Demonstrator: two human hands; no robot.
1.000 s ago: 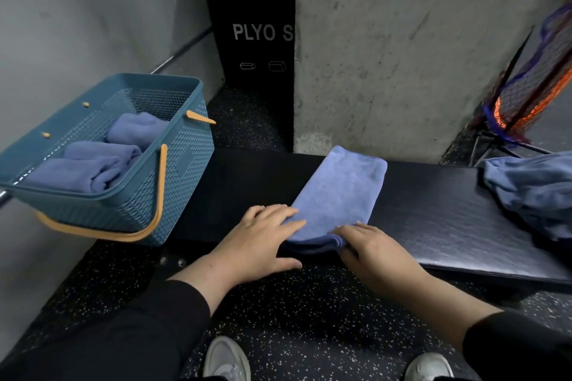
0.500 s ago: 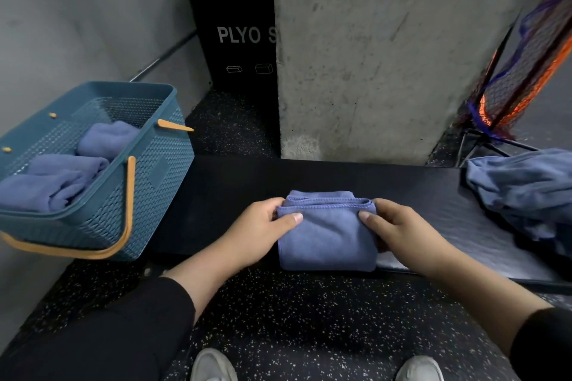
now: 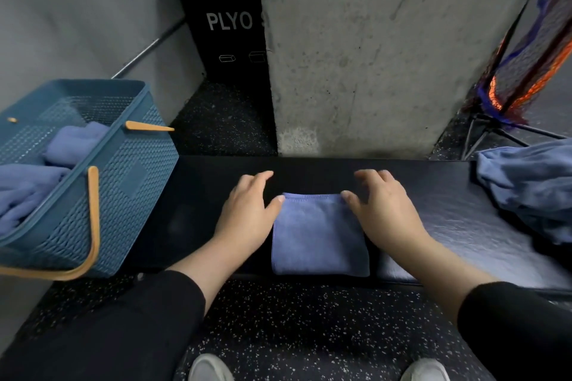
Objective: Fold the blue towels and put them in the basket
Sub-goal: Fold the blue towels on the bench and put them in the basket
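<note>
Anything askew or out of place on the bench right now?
Nothing badly off. The folded towel lies square between the left hand and right hand, its near edge overhanging the bench slightly. The unfolded towels are heaped at the right end.

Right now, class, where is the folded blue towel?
In the head view, the folded blue towel lies at the black bench's near edge, between the left hand and right hand, right of the basket.

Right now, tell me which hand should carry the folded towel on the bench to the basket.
Left. The left hand touches the folded towel on its basket side, and the basket sits at the bench's left end. The right hand would have to cross over.
</note>
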